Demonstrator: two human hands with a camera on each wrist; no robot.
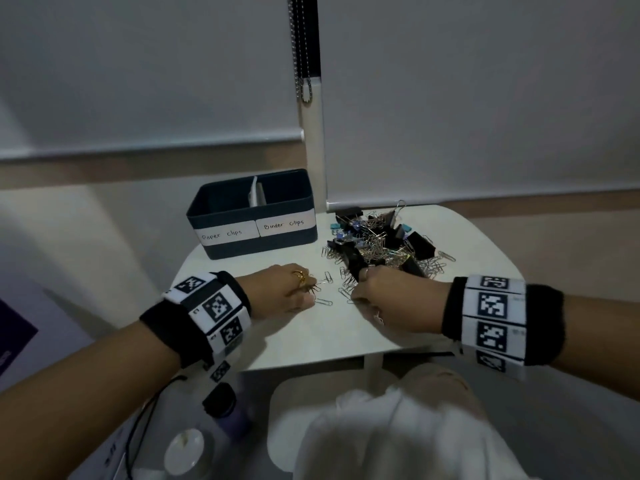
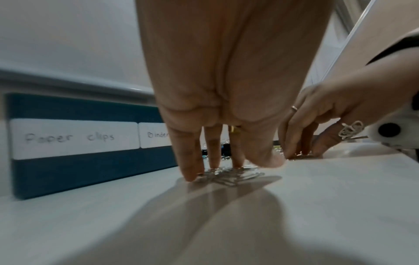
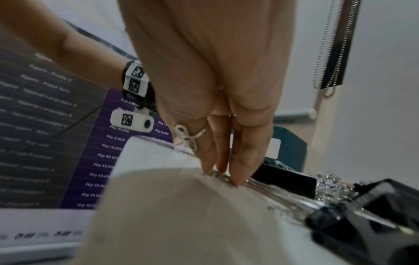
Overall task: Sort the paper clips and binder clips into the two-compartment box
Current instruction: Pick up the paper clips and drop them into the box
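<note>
A dark blue two-compartment box labelled "Paper clips" and "Binder clips" stands at the table's back left; its front also shows in the left wrist view. A mixed pile of silver paper clips and black binder clips lies to its right. My left hand rests straight fingertips on a small bunch of paper clips on the table. My right hand presses its fingertips on paper clips at the pile's near edge, beside a black binder clip. Neither hand has lifted anything.
The small white table has rounded edges close to both wrists. A loose paper clip lies between the hands. Below the table's left are a dark-capped bottle and a round lid. Blind cords hang behind.
</note>
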